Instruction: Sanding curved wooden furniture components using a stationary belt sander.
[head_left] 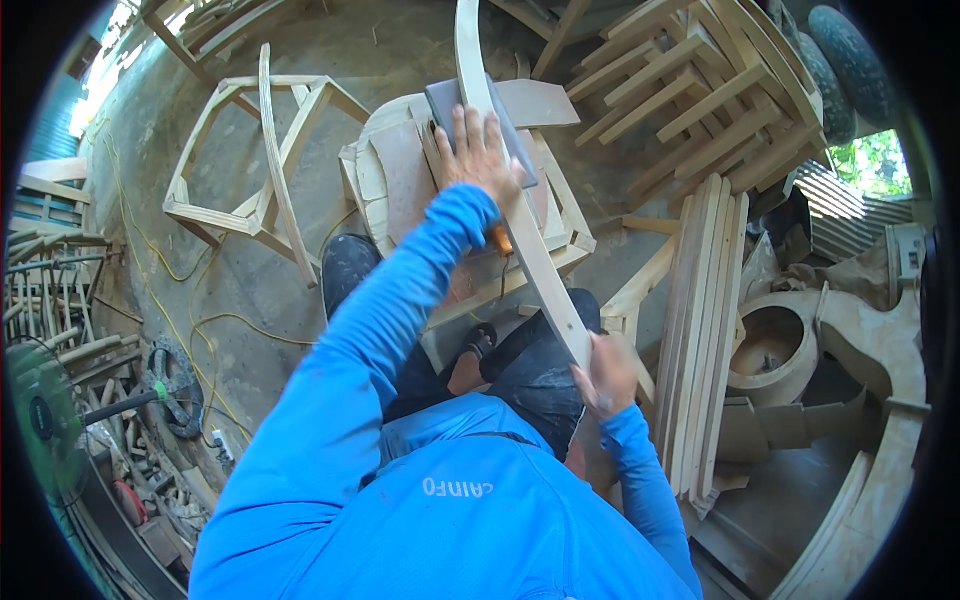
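Note:
A long, pale curved wooden strip (pixel 542 265) runs from the top of the view down toward my lap. My left hand (pixel 478 160) lies flat across its upper part, fingers stretched out and somewhat spread. Under the strip there, a flat grey block (pixel 516 140) shows on both sides. At the near end, my right hand (pixel 607 375) is closed around the strip, slightly blurred. Beneath them stands a low wooden frame (pixel 580 240) with flat panels (pixel 400 165) on top. Part of an orange object (pixel 503 240) shows beside the strip; the rest is hidden.
An open wooden frame (pixel 215 215) stands at the left, near a yellow cord (pixel 250 318). Stacked wooden frames (pixel 700 95) rise at the far right. Long boards (pixel 702 330) lean by my right arm, beside a round wooden piece (pixel 775 345). A fan (pixel 42 415) is at the left edge.

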